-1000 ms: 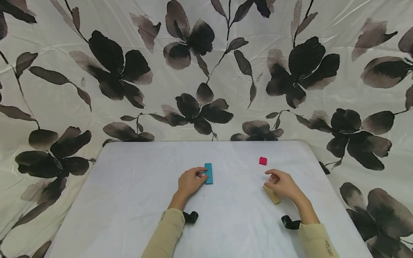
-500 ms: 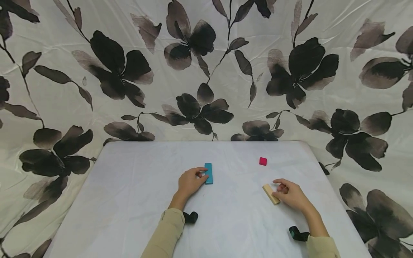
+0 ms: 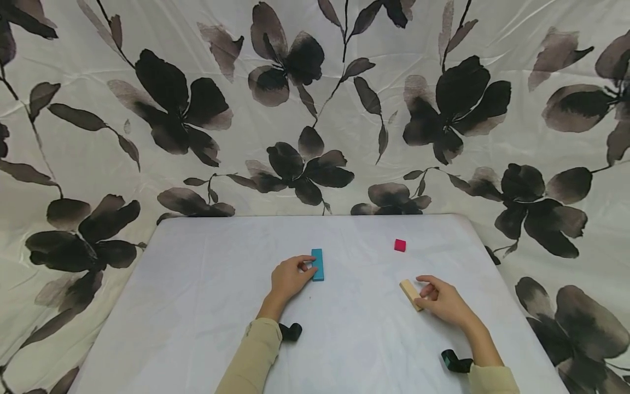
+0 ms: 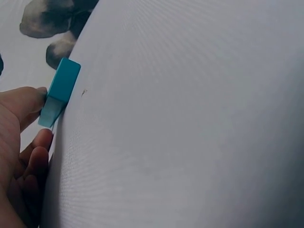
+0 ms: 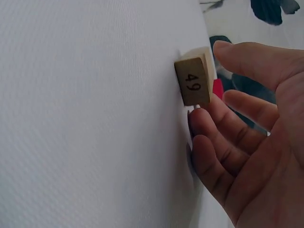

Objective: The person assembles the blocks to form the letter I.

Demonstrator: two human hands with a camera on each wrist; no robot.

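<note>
A blue rectangular block lies lengthwise on the white table. My left hand is at its left side, with thumb and index fingertips overlapping the block's left edge. In the left wrist view the thumb lies against the blue block, and the other fingers bend below it. On the right, a plain wooden block lies at a slant. Beside it is my right hand, thumb and fingers spread apart. The right wrist view shows the number 49 on the wooden block's end.
A small red cube sits farther back, beyond the wooden block. The white-covered table ends at a floral cloth backdrop. Black wrist devices stick out from both wrists.
My right hand has drawn back toward the right and nearer me, leaving the wooden block uncovered, then edged slightly back against it. The left hand and blue block keep their places.
</note>
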